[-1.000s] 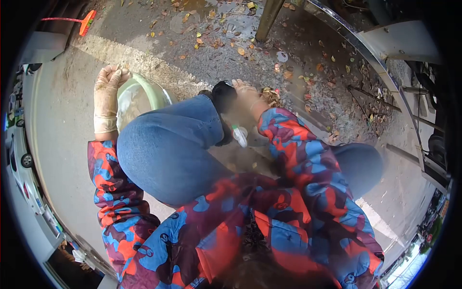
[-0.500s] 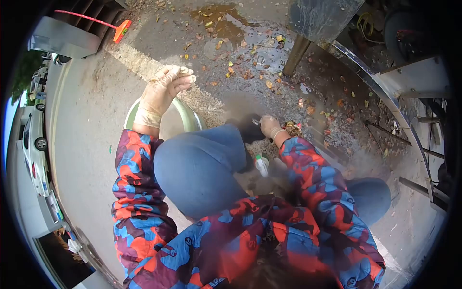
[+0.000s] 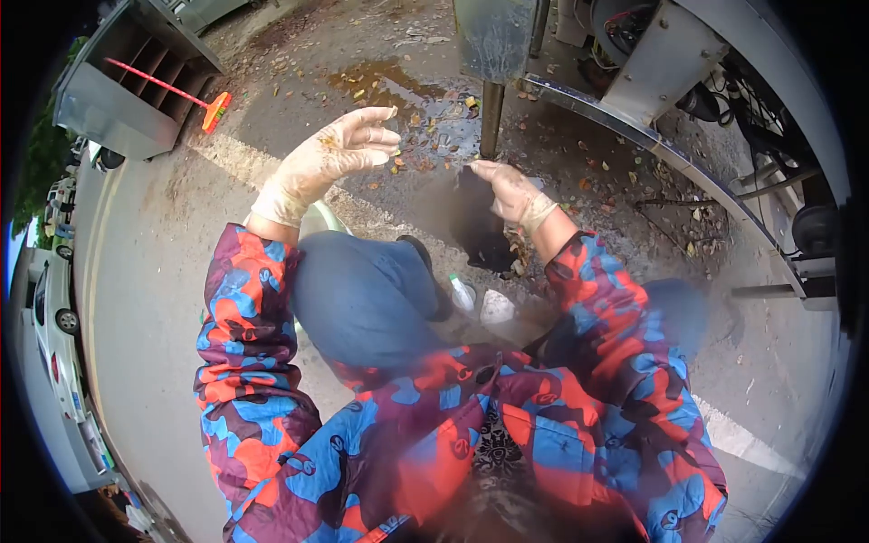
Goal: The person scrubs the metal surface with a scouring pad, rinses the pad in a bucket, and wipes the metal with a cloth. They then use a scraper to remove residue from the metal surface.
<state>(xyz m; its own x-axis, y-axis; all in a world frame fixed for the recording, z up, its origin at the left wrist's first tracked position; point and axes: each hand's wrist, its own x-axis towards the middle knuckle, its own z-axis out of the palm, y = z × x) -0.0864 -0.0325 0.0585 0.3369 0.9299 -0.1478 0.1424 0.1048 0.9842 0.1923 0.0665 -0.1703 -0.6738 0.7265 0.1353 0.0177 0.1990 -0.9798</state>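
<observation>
My left hand (image 3: pixel 326 163) wears a thin, pale glove with brown stains. It is raised with the fingers stretched out and holds nothing. Below it, a light green rim of a basin (image 3: pixel 328 217) shows past my knee. My right hand (image 3: pixel 511 192), also gloved, pinches the upper edge of a black, limp thing like a plastic bag (image 3: pixel 484 231), which hangs down toward the ground. A blur on the lens hides part of its left side. Between my legs stand a small clear bottle with a green cap (image 3: pixel 462 294) and a whitish piece (image 3: pixel 496 308).
A metal leg (image 3: pixel 491 122) and a curved metal frame (image 3: pixel 652 140) stand ahead and right. Fallen leaves and a brown puddle (image 3: pixel 380 88) lie in front. Far left are a grey cabinet (image 3: pixel 118 113), a red-handled broom (image 3: pixel 215 113) and a parked car (image 3: pixel 54 317).
My right hand has risen forward from near the ground, and the black thing now hangs stretched below it. My left hand has moved slightly right, fingers more spread. The view has shifted.
</observation>
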